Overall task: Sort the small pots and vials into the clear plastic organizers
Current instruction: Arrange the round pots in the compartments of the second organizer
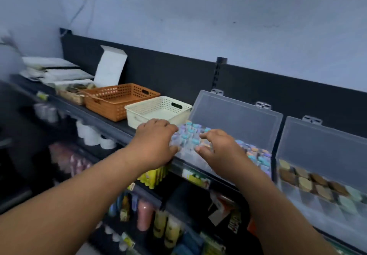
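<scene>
A clear plastic organizer (236,113) stands on the top shelf with its lid tipped back against the dark panel. Several small vials (190,133) with teal, purple and orange caps fill it. My left hand (155,141) grips the organizer's left end, fingers curled over the rim. My right hand (216,145) reaches into the vials with thumb and fingers curled, pinching among them; blur hides exactly what it holds. A second clear organizer (325,145) to the right, also open, holds several brown, tan and pale green pots (309,183).
A cream basket (158,109) and an orange basket (119,99) sit left of the organizers, with flat white packs (55,70) and a raised white card (110,66) further left. Lower shelves hold bottles (158,221) and white jars (89,133). A dark back panel (168,71) runs behind.
</scene>
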`<action>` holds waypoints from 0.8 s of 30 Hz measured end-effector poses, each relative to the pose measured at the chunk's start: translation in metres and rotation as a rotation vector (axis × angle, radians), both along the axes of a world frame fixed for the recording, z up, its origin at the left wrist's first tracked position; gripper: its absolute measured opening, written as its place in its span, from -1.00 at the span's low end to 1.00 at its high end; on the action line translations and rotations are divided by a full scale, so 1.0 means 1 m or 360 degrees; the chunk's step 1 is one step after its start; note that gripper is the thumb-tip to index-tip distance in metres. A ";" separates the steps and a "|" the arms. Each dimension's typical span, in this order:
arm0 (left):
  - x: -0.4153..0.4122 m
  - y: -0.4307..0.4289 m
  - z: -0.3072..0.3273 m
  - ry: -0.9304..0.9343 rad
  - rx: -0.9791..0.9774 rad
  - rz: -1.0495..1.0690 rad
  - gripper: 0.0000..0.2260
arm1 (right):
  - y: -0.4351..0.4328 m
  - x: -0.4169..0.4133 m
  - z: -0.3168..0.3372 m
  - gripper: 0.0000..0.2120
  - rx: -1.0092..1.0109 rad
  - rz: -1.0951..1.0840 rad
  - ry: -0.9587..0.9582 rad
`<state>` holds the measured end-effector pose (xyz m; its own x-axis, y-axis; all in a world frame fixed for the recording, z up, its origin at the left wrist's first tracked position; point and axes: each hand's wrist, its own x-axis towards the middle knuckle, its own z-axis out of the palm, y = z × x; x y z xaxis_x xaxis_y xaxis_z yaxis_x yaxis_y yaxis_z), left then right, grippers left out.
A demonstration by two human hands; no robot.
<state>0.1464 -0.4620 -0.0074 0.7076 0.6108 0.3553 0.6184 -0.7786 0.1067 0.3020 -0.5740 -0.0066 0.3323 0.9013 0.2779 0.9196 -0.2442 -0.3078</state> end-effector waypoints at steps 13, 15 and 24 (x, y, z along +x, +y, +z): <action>-0.235 0.111 0.016 0.0039 0.0013 0.0518 -0.43 | 0.157 -0.193 0.006 -0.55 0.0025 0.0464 0.0111; -0.247 0.128 0.016 0.0031 0.0005 0.0572 -0.43 | 0.178 -0.201 0.007 -0.54 0.0018 0.0498 0.0117; -0.248 0.220 0.023 -0.0038 -0.0045 0.0722 -0.44 | 0.294 -0.192 0.021 -0.52 -0.0002 0.0605 0.0142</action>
<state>-0.1020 -0.2419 0.0159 0.3577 0.8670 0.3469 0.8935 -0.4258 0.1427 0.1097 -0.2797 0.0148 -0.0024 0.9651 0.2619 0.9141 0.1083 -0.3908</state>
